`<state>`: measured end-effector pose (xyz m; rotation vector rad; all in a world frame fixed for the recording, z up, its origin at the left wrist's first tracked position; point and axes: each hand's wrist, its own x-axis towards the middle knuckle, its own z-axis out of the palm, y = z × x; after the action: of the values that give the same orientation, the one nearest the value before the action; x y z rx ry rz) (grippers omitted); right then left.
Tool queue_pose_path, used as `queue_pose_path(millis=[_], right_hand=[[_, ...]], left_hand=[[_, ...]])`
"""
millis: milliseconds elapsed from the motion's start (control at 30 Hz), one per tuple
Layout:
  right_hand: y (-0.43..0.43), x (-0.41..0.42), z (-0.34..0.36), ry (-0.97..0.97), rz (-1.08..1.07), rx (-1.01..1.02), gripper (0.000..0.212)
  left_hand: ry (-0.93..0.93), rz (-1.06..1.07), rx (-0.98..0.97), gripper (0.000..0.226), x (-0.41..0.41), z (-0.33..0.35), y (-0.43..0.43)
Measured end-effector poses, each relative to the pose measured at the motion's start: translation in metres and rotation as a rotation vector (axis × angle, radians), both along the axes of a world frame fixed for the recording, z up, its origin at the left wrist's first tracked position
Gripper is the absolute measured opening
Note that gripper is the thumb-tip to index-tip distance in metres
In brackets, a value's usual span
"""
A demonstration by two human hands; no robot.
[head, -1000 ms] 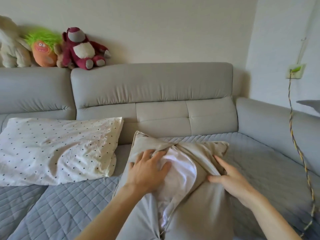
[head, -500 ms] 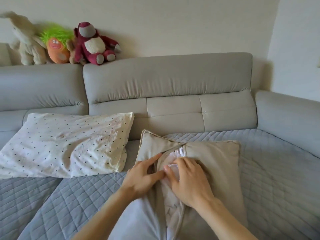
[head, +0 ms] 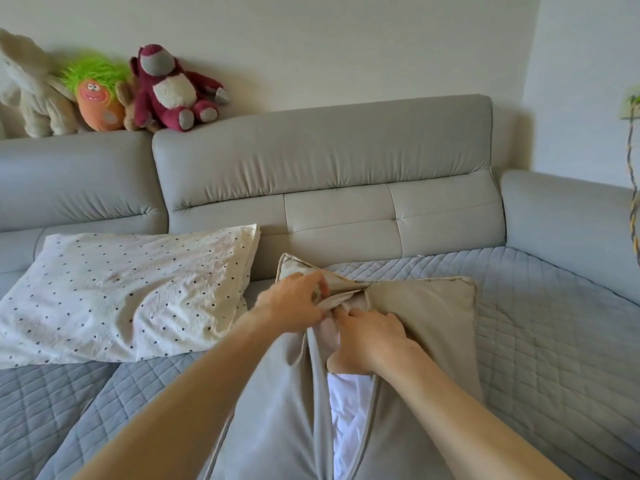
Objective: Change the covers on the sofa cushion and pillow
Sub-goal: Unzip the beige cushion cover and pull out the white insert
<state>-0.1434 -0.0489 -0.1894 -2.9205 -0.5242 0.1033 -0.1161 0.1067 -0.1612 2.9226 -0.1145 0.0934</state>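
A sofa cushion in a beige cover (head: 429,317) lies on the quilted seat in front of me, its opening running toward me. The white inner cushion (head: 349,407) shows through the gap. My left hand (head: 294,306) pinches the cover's left edge near the far end of the opening. My right hand (head: 370,337) has its fingers curled at the opening, just right of the left hand, gripping the cover's edge there. A white pillow with black dots (head: 128,292) lies on the seat to the left.
The grey sofa backrest (head: 325,174) stands behind the cushion, an armrest (head: 568,216) at the right. Three plush toys (head: 173,88) sit on top of the backrest at the left. A braided cable (head: 633,188) hangs down the right wall. A grey quilted seat cover (head: 540,341) spreads around.
My right hand moved from the cushion's right side to the opening beside my left hand. The gap narrowed at its far end, hiding more of the white inner cushion.
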Motion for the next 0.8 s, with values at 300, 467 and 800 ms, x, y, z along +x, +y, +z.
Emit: queue_pose_path(millis=[300, 467, 800], right_hand=[[0.023, 0.011, 0.003, -0.143, -0.03, 0.025, 0.037], [-0.01, -0.002, -0.019, -0.255, -0.049, 0.278, 0.023], [-0.013, -0.031, -0.038, -0.594, 0.176, 0.269, 0.043]], left_hand=[[-0.027, 0.013, 0.11, 0.025, 0.001, -0.008, 0.006], [-0.067, -0.113, -0.156, 0.02, -0.001, -0.003, 0.021], [-0.152, -0.007, 0.408, 0.06, -0.028, 0.012, -0.015]])
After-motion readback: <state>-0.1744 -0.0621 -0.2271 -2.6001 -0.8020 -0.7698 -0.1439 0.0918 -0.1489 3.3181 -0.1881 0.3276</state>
